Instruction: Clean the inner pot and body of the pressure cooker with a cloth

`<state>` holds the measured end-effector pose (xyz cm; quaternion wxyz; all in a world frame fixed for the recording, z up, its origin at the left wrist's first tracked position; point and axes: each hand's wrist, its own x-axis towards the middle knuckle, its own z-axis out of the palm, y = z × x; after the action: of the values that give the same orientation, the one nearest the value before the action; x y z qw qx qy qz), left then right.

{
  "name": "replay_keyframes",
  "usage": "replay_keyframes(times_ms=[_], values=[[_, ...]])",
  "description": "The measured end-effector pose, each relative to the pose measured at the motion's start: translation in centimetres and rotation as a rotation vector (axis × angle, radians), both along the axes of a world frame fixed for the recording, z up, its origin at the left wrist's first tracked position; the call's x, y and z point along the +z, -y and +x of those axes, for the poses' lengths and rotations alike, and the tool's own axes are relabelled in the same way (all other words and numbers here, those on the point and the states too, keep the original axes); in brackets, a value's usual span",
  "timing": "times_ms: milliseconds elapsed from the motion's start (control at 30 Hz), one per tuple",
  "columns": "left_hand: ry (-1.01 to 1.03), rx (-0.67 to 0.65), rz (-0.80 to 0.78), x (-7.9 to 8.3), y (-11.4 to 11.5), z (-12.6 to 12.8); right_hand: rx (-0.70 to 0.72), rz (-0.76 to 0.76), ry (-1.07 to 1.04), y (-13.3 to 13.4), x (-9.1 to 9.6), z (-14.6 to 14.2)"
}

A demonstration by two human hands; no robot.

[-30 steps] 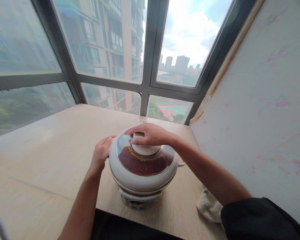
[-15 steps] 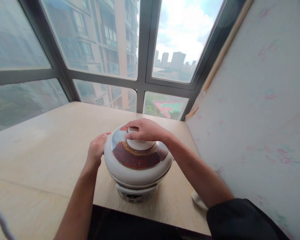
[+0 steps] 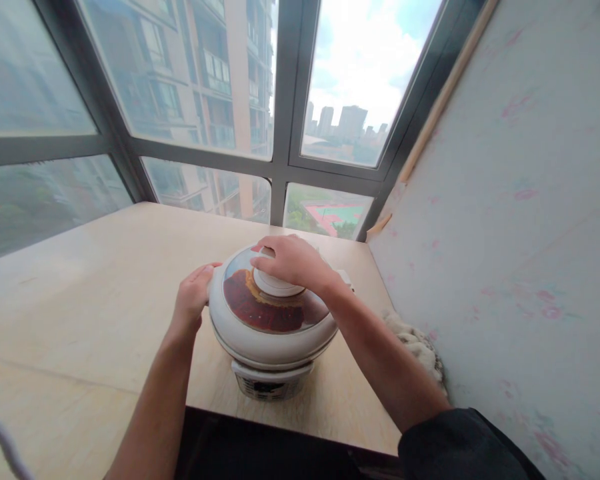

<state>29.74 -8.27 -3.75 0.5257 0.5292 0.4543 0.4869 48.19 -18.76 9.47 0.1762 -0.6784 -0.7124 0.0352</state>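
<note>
A white electric cooking pot [image 3: 273, 383] stands on the tabletop in front of me. Its domed white lid [image 3: 265, 340] has a ring of see-through glass, with dark red-brown showing in it, and a white knob in the middle. My right hand [image 3: 293, 263] is closed around that knob, hiding much of it. At the pot's left side, my left hand [image 3: 193, 293] grips the side handle, which the fingers mostly cover. The lid lies on the pot, and a small part of the right side handle [image 3: 347, 279] shows past my right wrist.
The pale tabletop [image 3: 80, 287] runs back to grey-framed windows [image 3: 280, 173]. A flower-patterned wall [image 3: 510, 267] rises close on the right. A bundled off-white thing [image 3: 420, 343] lies between my right forearm and the wall. A grey cord [image 3: 3, 440] crosses the lower left corner.
My right hand and the lid have turned or shifted slightly left, so the right side handle now shows. The bundle by the wall is more visible. My left hand stays at the handle.
</note>
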Motion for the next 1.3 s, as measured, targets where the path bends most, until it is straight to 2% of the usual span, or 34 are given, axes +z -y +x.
replay_keyframes(times_ms=[300,567,767,900,1133,1300], values=[[0.002,0.012,0.015,0.0,0.1,0.1,-0.115,-0.021,-0.001,0.1,-0.1,-0.9],[0.024,0.02,-0.001,0.3,0.4,0.0,-0.145,-0.015,0.044,0.7,0.0,-1.4],[0.01,0.022,0.026,0.3,0.5,0.0,-0.143,0.086,0.171,2.4,-0.6,-1.9],[0.032,0.024,0.042,0.1,0.5,0.2,-0.129,0.075,0.234,2.7,-0.8,-1.8],[0.07,0.022,-0.004,0.3,0.7,0.4,-0.092,0.008,0.357,2.3,0.5,-1.1],[0.088,-0.015,0.039,0.6,1.1,0.3,-0.117,0.074,0.316,1.4,2.1,0.4]])
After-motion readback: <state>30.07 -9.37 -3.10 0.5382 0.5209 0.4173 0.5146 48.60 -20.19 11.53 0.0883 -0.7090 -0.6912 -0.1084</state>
